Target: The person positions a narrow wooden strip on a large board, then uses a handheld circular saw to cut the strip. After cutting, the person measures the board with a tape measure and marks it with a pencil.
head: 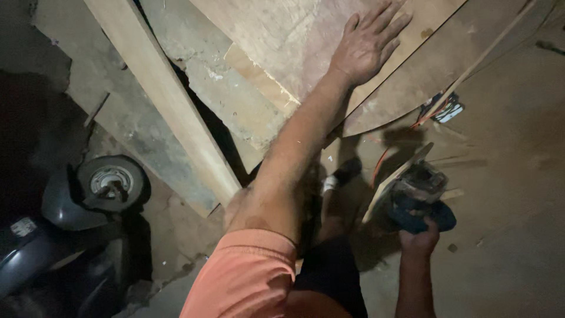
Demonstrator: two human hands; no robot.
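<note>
My left hand [369,44] lies flat and open on the leaning plywood sheet [306,41]: stiff, probably heavy, grab its edges. Right hand [419,238] grips the power saw [415,197] low by the floor [506,235].

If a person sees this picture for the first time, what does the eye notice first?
First, the left hand, stretched out flat on a large plywood sheet at the top. Next, lower right, the right hand gripping a blue power saw held above the floor. A scooter's wheel sits at the left.
</note>
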